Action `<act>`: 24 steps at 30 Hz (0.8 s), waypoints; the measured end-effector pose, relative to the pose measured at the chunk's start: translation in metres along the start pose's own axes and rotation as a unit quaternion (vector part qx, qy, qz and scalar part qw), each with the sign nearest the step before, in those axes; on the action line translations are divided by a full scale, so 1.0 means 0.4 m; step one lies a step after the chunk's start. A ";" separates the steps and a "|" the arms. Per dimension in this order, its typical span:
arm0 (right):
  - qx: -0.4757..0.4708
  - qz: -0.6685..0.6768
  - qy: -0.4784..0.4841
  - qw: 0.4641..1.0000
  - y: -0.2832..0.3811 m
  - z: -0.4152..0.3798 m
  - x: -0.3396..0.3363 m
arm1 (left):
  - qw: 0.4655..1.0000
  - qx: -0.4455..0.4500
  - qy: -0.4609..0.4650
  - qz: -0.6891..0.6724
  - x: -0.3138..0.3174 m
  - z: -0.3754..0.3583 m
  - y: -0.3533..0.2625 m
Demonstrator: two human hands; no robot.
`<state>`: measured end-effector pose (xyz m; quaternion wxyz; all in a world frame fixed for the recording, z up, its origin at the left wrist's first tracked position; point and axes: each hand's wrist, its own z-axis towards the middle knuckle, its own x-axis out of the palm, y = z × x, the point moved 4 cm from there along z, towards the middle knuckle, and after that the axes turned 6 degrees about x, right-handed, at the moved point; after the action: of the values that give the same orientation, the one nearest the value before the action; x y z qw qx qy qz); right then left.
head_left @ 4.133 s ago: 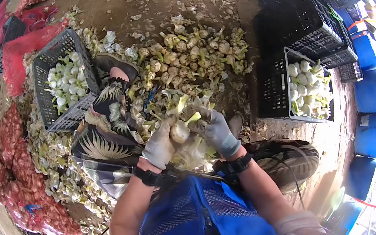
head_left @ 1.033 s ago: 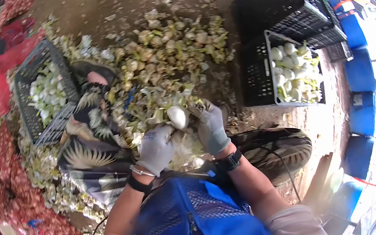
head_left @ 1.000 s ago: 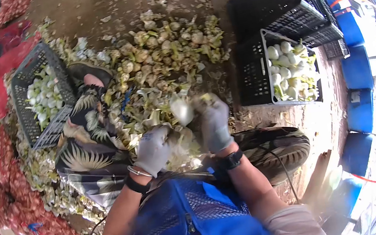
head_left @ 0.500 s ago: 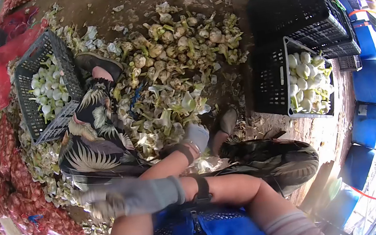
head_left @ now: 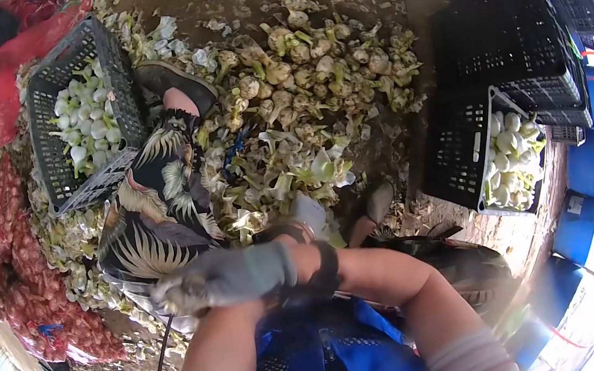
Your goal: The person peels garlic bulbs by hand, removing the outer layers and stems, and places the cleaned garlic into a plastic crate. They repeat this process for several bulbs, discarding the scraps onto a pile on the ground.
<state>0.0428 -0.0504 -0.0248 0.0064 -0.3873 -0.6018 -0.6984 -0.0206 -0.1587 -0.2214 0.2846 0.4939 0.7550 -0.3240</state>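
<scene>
My forearms are crossed, the right one over the left. My right hand [head_left: 211,279], in a grey glove with dirty fingers, is at the left above the patterned trouser leg [head_left: 155,214]. Its fingers look curled; what they hold, if anything, is blurred. Beyond the crossed wrists, my left hand [head_left: 307,213], also gloved, is low at the near edge of the pale leaf trimmings [head_left: 271,166]. Its fingers are mostly hidden. A green piece of stalk or leaf [head_left: 335,235] shows beside it. Farther out is a heap of untrimmed onion-like bulbs [head_left: 303,69] with stalks.
A black crate [head_left: 116,82] with trimmed white bulbs [head_left: 83,117] stands at left. Another crate [head_left: 454,154] at right holds more white bulbs [head_left: 514,157], beside stacked black crates [head_left: 497,33]. Red net sacks [head_left: 29,294] lie at left. Blue containers [head_left: 579,220] line the right side.
The view has shifted, so the surroundings sit farther right. My right hand has moved slightly right and up in view, and is less blurred. My left hand stays by the trimmings.
</scene>
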 end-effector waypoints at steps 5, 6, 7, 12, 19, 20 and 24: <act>0.124 -0.355 -0.352 0.857 -0.041 -0.105 -0.348 | 0.979 -0.084 -0.086 -0.162 -0.031 -0.070 0.087; 0.134 -0.478 -0.402 0.770 -0.052 -0.109 -0.422 | 0.960 -0.110 -0.121 -0.228 -0.037 -0.095 0.120; 0.174 -0.483 -0.444 0.734 -0.049 -0.105 -0.484 | 0.931 -0.138 -0.153 -0.300 -0.040 -0.120 0.157; 0.224 -0.527 -0.453 0.683 -0.137 -0.032 -0.680 | 0.722 -0.287 -0.348 -0.525 0.017 -0.229 0.273; 0.216 -0.352 -0.545 0.729 -0.211 -0.127 -0.671 | 0.601 -0.358 -0.501 -0.509 -0.048 -0.352 0.366; 0.217 -0.361 -0.549 0.722 -0.190 -0.164 -0.651 | 0.656 -0.355 -0.547 -0.380 -0.084 -0.368 0.367; 0.141 0.032 -0.551 0.822 -0.137 -0.306 -0.522 | 0.702 -0.172 -0.550 -0.419 -0.151 -0.338 0.314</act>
<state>0.0977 -0.2342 -0.1823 -0.2490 -0.7218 -0.5841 -0.2752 0.1024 -0.0504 -0.1174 0.5644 -0.1964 0.6361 -0.4882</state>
